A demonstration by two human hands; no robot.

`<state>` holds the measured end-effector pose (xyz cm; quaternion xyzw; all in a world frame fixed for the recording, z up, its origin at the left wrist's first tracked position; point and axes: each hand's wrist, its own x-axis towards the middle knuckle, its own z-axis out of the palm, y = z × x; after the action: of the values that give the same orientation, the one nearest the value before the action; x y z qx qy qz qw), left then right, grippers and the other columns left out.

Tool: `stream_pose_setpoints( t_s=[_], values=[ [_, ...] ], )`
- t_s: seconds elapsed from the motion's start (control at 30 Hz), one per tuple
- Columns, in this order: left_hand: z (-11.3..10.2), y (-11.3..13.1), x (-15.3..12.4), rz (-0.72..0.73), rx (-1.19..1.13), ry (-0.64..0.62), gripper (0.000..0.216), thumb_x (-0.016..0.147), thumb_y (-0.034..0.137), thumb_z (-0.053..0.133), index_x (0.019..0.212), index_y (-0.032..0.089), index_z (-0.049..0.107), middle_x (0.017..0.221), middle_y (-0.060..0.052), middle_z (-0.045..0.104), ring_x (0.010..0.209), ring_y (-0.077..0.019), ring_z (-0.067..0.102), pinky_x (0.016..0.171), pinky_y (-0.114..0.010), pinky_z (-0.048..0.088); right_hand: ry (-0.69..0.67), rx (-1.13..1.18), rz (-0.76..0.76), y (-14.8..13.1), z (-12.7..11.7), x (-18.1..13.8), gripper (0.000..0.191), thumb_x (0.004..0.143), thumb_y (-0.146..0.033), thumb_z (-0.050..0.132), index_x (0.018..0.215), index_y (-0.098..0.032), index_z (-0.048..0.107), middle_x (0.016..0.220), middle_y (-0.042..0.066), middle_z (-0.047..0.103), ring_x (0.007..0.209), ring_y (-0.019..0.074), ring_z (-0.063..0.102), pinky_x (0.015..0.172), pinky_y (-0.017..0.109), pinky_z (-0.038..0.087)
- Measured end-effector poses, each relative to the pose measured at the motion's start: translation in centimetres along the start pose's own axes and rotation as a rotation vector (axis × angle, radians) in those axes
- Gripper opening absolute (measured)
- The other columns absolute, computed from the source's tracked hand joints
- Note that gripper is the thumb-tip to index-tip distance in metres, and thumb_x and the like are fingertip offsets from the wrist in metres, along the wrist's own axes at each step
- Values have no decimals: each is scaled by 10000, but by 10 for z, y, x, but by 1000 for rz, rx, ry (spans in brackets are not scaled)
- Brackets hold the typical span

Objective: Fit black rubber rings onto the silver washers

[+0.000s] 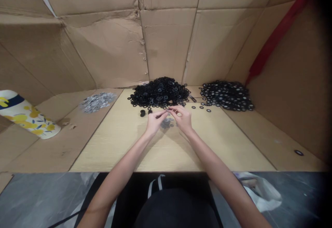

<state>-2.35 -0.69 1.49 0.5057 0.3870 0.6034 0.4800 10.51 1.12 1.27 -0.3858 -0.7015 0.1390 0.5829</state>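
Note:
Above the middle of the yellow board, my left hand (155,121) and my right hand (183,119) meet at the fingertips. Both are closed in a pinch on something small, too hidden to name. Beneath them lies a small heap of thin grey discs (166,123). Just beyond my fingers rises a large pile of black rings (158,92). Two short stacks of black rings (142,113) stand to the left of my left hand. To the right is a pile of black rings with pale centres (225,95), and several similar loose rings (201,107) lie before it.
Cardboard walls (166,41) enclose the yellow board (103,148). Silvery flat discs (98,102) are heaped at left, near a lemon-patterned cylinder (38,121). A small dark tool (192,98) lies between the piles. One ring (298,152) sits far right; a red strip (275,38) hangs above.

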Motion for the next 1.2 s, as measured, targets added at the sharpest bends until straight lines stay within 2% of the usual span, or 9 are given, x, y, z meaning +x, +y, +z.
stream_pose_setpoints(
  t_s=[0.07,0.23,0.4,0.5,0.63,0.77,0.97,1.2],
  values=[
    [3,0,-1,-21,-32,33,208,630,247,677,821,174,711,824,-37,687,787,-146,597,738,-265,432,-3,-29,-20,0,2,-2,186,785,-290,537,866,-210,683,864,60,669,784,170,579,650,288,468],
    [1,-5,1,1,-53,88,158,627,300,677,708,169,712,586,14,608,555,-76,494,562,-210,385,-64,-83,-107,-1,4,-4,184,799,-263,524,892,-232,680,896,53,664,855,180,577,798,340,456],
    [-1,-8,5,-40,-72,95,176,593,324,699,614,150,685,475,30,509,473,-57,401,470,-203,316,-103,-123,-126,-1,5,-5,195,795,-253,531,926,-235,674,919,57,653,879,187,571,853,362,437],
    [-2,-6,5,-92,-148,63,163,574,291,717,642,147,684,504,28,526,479,-51,421,482,-200,328,-93,-104,-72,-1,5,-5,199,790,-255,535,932,-241,674,913,53,644,880,181,571,815,340,458],
    [-7,-2,7,-209,-258,-68,199,545,240,738,709,140,689,616,-4,609,533,-60,497,527,-197,376,-77,23,-7,-3,2,-2,183,755,-264,575,897,-230,685,934,56,623,888,169,568,731,291,480],
    [-13,3,10,-255,-285,-162,236,518,193,749,741,140,694,738,-36,661,628,-86,558,590,-202,408,-135,149,53,-8,-1,2,179,727,-279,602,872,-227,692,920,51,628,864,160,571,695,274,478],
    [-17,10,10,-255,-272,-175,246,510,162,752,749,134,700,754,-46,671,666,-100,584,686,-233,432,-201,250,107,-12,-4,3,186,715,-304,614,862,-225,695,885,45,658,822,156,590,743,292,475],
    [-19,12,10,-240,-222,-198,231,516,156,743,744,138,709,753,-56,677,625,-96,575,623,-218,436,-221,302,148,-12,-5,3,190,698,-296,629,860,-221,697,870,45,668,801,155,600,735,290,481]
  ],
)
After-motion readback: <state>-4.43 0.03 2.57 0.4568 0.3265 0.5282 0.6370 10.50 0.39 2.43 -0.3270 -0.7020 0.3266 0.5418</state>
